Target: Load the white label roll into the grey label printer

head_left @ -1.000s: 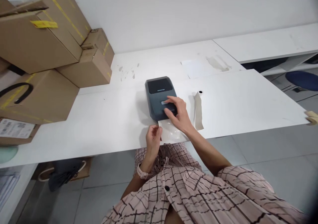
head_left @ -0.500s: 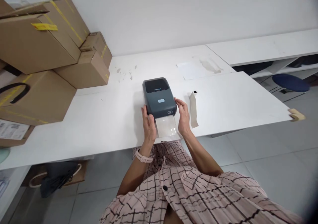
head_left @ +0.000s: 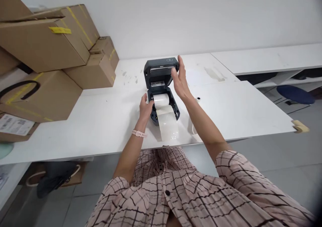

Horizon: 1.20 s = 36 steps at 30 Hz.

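The dark grey label printer (head_left: 153, 114) stands on the white table with its lid (head_left: 161, 63) raised and tilted back. Inside its bay sits a white label roll (head_left: 161, 100), and a strip of labels (head_left: 168, 124) runs out over the front toward the table edge. My left hand (head_left: 146, 109) grips the left side of the base, thumb at the rim. On the lid's right edge, my right hand (head_left: 180, 81) has its thumb inside and its fingers outside. A small paper roll (head_left: 198, 99) lies to the right, partly hidden by my right forearm.
Cardboard boxes (head_left: 42, 46) are stacked at the table's left end. Wall (head_left: 201, 19) rises behind the table (head_left: 238, 109). A tan piece (head_left: 300, 126) sticks out at the right corner. Beyond it stands a blue stool (head_left: 295, 94). A dark bag (head_left: 52, 178) lies below on the left.
The printer's lid has swung up and back, exposing the label roll inside. My right hand has risen with the lid; my left hand has shifted slightly up along the base.
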Tool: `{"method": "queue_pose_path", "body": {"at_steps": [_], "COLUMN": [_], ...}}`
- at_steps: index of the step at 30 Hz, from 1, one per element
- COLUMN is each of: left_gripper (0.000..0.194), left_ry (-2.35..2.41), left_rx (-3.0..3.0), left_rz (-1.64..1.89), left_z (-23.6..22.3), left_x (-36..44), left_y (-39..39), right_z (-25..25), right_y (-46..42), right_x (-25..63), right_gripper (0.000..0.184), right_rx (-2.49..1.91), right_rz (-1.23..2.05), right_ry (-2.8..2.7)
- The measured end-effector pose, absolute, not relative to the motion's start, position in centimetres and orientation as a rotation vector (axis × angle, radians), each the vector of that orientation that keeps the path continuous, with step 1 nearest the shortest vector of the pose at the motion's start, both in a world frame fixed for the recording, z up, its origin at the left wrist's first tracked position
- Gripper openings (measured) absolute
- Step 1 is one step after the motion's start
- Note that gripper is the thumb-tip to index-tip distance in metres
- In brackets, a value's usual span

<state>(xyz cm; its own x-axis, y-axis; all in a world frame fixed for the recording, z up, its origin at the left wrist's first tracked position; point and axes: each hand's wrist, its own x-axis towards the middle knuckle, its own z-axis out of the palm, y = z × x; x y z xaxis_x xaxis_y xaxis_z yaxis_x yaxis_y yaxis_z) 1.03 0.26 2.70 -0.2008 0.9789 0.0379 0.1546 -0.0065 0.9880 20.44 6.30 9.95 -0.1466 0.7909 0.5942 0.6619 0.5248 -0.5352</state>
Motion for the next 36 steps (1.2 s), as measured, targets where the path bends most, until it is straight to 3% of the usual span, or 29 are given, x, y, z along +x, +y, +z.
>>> {"method": "queue_pose_path", "body": {"at_steps": [5,9,12,17,22,29,33,36], "left_gripper": [0.071,0.066,0.057,0.045,0.047,0.056,0.061,0.062], "left_ry": [1.483,1.619,1.82,1.973,1.999,1.939,1.899,1.901], "left_rx": [1.224,1.247,1.424,1.661,1.641,1.555,1.497,1.474], "left_rz": [1.183,1.109,0.934,0.643,0.652,0.798,0.878,0.885], "left_z": [0.8,1.7,3.0,4.5,4.5,3.7,3.4,3.4], "left_x": [1.1,0.8,0.8,1.3,1.7,1.5,1.5,1.6], "left_y": [0.3,0.7,1.2,1.3,0.8,0.4,0.3,0.3], "right_z": [12.2,12.6,11.2,8.2,7.8,12.3,14.1,12.3], "right_y": [11.2,9.5,7.4,7.6,9.1,7.4,6.5,7.8], "right_x": [19.8,19.0,18.5,17.4,16.8,24.1,29.9,32.5], "right_gripper": [0.089,0.07,0.06,0.088,0.108,0.104,0.104,0.102], "right_rx": [-1.156,-1.081,-1.025,-1.283,-1.341,-0.699,-0.873,-1.09], "right_rz": [0.006,-0.055,0.101,0.379,0.531,0.885,0.807,0.77], "right_ry": [-1.953,-2.006,-2.366,-2.885,-2.873,-2.553,-2.265,-2.078]}}
